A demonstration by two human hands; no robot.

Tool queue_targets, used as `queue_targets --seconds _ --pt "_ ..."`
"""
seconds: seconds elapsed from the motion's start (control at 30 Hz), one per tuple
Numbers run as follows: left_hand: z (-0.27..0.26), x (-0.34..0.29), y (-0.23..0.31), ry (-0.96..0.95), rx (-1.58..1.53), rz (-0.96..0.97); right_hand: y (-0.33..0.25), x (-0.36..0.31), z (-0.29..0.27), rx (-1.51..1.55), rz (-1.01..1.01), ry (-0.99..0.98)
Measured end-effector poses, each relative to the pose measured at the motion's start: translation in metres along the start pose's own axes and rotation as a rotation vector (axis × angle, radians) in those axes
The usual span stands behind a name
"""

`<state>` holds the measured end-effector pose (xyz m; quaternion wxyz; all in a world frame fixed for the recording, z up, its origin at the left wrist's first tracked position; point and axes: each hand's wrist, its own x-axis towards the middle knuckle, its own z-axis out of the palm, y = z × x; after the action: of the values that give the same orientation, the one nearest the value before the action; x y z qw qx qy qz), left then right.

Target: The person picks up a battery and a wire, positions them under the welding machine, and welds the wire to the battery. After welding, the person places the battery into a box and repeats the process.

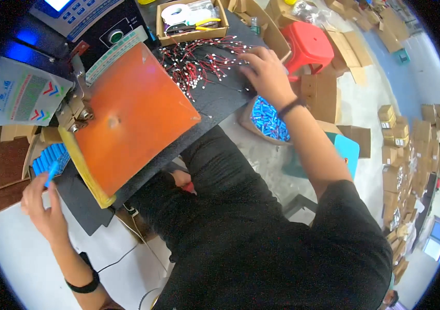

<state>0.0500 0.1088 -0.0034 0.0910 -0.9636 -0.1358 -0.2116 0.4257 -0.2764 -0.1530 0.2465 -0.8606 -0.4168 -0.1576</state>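
Floor: pale grey concrete (357, 103), a blue-painted strip (385, 57) further out. Red plastic stool (307, 46) and a turquoise stool (348, 150) stand on it — brown cardboard boxes (398, 155) stacked and scattered along the right. Window (437, 237) at lower right, daylight coming through.

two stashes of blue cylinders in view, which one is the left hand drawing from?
The box of blue cylinders at the left edge beside the orange plate; left hand holds one. The other bin sits under the right wrist.

Small assembly workshop, probably electronics, orange-padded press machine (132, 113) with control panel (83, 13) on the bench, heap of red and black wire leads (199, 62), blue cylindrical cells (269, 121), stacked cardboard boxes (398, 150) across concrete floor (359, 98)
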Motion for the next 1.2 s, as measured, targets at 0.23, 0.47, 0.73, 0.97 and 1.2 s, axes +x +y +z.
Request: queue_targets --seconds 0.23,0.47,0.73,0.97,1.2 --pt "0.017 0.034 0.1 -0.277 -0.166 0.033 -0.007 0.024 0.023 -0.098 -0.046 -0.035" --pt "0.019 0.045 0.099 -0.365 -0.325 -0.076 -0.026 0.043 -0.004 0.258 0.012 -0.004" --pt "0.054 0.042 0.126 -0.122 -0.942 -0.472 -0.055 0.046 -0.032 1.033 0.181 0.086" --pt "0.06 0.039 0.137 -0.066 -1.016 -0.64 -0.145 0.028 -0.031 0.888 -0.319 -0.013" --pt "0.062 0.046 0.135 -0.122 -1.049 -0.663 -0.171 0.028 -0.009 0.758 -0.46 -0.031"
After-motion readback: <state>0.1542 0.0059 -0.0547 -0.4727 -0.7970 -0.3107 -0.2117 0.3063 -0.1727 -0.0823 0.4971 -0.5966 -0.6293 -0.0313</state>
